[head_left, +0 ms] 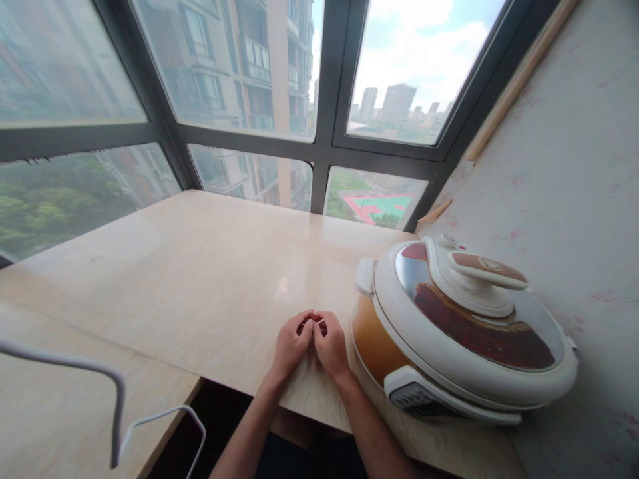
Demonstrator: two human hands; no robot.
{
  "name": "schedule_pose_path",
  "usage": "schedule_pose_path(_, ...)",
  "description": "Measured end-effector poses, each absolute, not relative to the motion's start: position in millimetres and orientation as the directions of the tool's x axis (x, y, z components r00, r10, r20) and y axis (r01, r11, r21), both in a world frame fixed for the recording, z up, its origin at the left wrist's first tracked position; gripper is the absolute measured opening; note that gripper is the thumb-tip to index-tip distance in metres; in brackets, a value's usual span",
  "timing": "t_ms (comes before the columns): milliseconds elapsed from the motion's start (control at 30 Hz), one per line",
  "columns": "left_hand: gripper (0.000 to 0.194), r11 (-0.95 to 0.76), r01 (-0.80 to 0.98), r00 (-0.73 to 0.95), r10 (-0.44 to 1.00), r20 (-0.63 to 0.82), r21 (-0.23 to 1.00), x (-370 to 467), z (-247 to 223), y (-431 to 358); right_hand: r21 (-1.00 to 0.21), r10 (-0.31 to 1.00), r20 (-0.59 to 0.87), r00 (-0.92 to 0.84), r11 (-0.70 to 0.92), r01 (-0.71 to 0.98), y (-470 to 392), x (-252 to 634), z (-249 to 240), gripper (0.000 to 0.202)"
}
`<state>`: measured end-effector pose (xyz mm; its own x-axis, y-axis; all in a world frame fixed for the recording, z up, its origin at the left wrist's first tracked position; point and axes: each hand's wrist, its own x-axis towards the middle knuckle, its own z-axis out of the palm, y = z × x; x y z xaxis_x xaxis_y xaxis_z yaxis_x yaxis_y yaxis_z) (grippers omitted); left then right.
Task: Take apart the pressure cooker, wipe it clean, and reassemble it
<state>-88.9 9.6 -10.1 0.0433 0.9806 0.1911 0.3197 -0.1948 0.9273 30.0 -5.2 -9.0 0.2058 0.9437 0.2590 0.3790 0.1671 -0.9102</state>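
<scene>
My left hand (289, 349) and my right hand (331, 346) meet above the near edge of the marble-patterned counter, thumbs and fingertips together. Both are closed round a small dark red thing (322, 325), which looks like a string of beads. Parts of it show through the gaps by each thumb; the fingers cover the rest, so its full shape is hidden. To the right of my right hand, a short gap away, stands a white and gold electric pressure cooker (542, 389) with its lid on.
The beige counter (200, 266) runs back to dark-framed windows (327, 100). A wallpapered wall (574, 166) stands behind the cooker. At lower left, a bent white cable or rod (117, 392) rises over the counter, by a dark gap (210, 412) at its edge.
</scene>
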Motion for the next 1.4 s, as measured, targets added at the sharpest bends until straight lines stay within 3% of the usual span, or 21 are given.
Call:
schedule_pose_path(100, 0.031, -0.195, 0.321, 0.047, 0.981, 0.19, 0.927, -89.3, -6.3, 7.8, -0.915, 0.926, 0.268, 0.266, 0.159, 0.37, -5.0, 30.0, -10.0, 0.018)
schedule_pose_path(333, 0.032, -0.191, 0.318, 0.035, 0.981, 0.19, 0.929, -91.1, -5.5, 6.6, -0.889, 0.943, 0.283, 0.172, 0.191, 0.416, -6.0, 30.7, -6.3, 0.015)
schedule_pose_path(867, 0.028, -0.208, 0.355, 0.039, 0.977, 0.208, 0.911, -89.8, -5.6, 6.0, -0.874, 0.941, 0.25, 0.228, 0.119, 0.471, -4.8, 29.9, -8.3, 0.008)
schedule_pose_path(1400, 0.024, -0.232, 0.355, 0.065, 0.972, 0.224, 0.905, -89.6, -2.3, 4.7, -0.9, 0.938, 0.263, 0.227, 0.153, 0.409, -5.1, 32.7, -12.6, 0.007)
